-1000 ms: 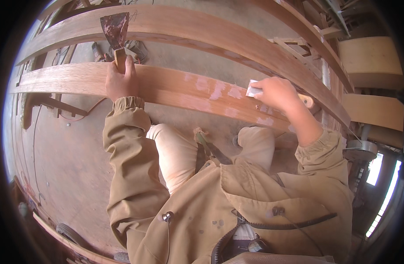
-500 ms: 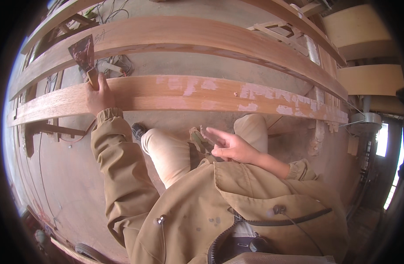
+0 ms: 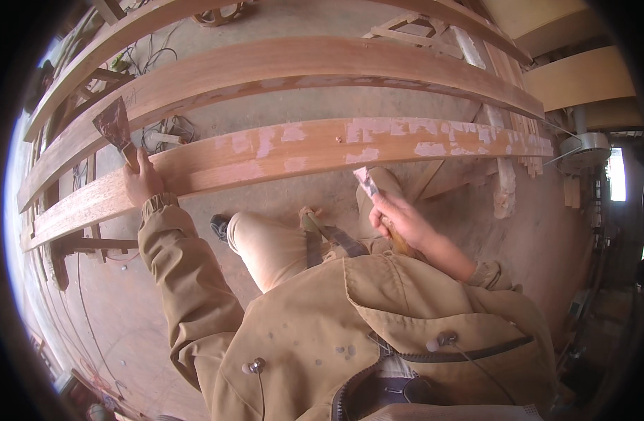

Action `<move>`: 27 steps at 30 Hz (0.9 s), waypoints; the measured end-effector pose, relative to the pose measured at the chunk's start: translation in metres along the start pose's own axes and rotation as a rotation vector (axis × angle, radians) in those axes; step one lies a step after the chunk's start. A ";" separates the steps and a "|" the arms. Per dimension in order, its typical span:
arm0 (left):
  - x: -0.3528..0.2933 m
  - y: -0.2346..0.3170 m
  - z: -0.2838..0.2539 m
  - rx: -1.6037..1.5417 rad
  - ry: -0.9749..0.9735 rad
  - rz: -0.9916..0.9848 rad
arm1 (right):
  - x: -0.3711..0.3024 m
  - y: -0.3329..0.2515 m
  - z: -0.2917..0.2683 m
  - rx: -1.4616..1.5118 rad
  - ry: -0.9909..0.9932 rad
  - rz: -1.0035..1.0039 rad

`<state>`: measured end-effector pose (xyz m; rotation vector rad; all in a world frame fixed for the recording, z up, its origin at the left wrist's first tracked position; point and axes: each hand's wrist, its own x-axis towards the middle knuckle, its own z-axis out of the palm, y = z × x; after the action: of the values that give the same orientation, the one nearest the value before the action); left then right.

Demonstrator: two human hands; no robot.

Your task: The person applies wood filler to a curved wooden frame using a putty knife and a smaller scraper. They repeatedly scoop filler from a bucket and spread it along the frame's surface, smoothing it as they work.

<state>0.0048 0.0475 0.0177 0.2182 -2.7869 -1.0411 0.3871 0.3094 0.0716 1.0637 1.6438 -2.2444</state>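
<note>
My left hand [image 3: 144,181] is closed on the handle of a wide putty knife [image 3: 113,125], whose blade is smeared with reddish-brown filler and points up and away. That hand rests at the nearest wooden beam [image 3: 203,156], toward its left end. Pinkish filler patches [image 3: 385,128] cover the beam's middle and right part. In front of my lap, my right hand [image 3: 403,223] grips a narrower putty knife [image 3: 366,181] with pink filler on its blade. Its blade tip is just below the near edge of the beam, and its wooden handle shows under my palm.
Beyond lies a second long beam [image 3: 280,62], with another farther off. Wooden trestles [image 3: 506,186] carry the beams at both sides. Cables and a tool [image 3: 169,135] lie on the concrete floor [image 3: 118,309]. Curved yellowish boards [image 3: 581,81] are stacked at the far right.
My right hand has turned, bringing the narrow knife's pink-smeared blade up toward the beam. My left hand and its knife have shifted slightly left and lower in view as the view itself moved.
</note>
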 end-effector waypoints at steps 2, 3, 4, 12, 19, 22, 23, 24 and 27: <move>0.000 -0.005 0.008 0.013 -0.003 -0.003 | 0.009 -0.015 -0.020 -0.281 0.120 -0.067; 0.003 -0.010 0.012 0.034 0.008 0.009 | 0.015 -0.022 -0.027 -0.551 0.231 -0.162; 0.007 -0.014 0.010 0.071 0.029 0.025 | 0.025 -0.026 -0.031 -0.811 0.321 -0.261; 0.002 -0.012 0.005 0.117 0.059 0.080 | 0.066 -0.103 -0.014 -1.639 0.253 -0.411; 0.014 -0.027 0.010 0.176 0.056 0.112 | 0.090 -0.131 -0.011 -1.979 0.107 -0.262; 0.011 -0.023 0.005 0.168 0.048 0.085 | 0.087 -0.148 -0.018 -2.019 0.174 -0.179; 0.012 -0.029 0.005 0.206 0.061 0.162 | 0.082 -0.148 -0.031 -1.927 0.216 -0.252; 0.013 -0.031 0.005 0.208 0.066 0.166 | 0.080 -0.149 -0.038 -1.833 0.255 -0.324; 0.008 -0.015 0.005 0.134 0.059 0.043 | 0.075 -0.138 -0.036 -1.632 0.249 -0.324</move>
<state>-0.0030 0.0376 0.0049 0.2005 -2.7975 -0.8250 0.2771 0.4140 0.1257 0.5256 2.7968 -0.2168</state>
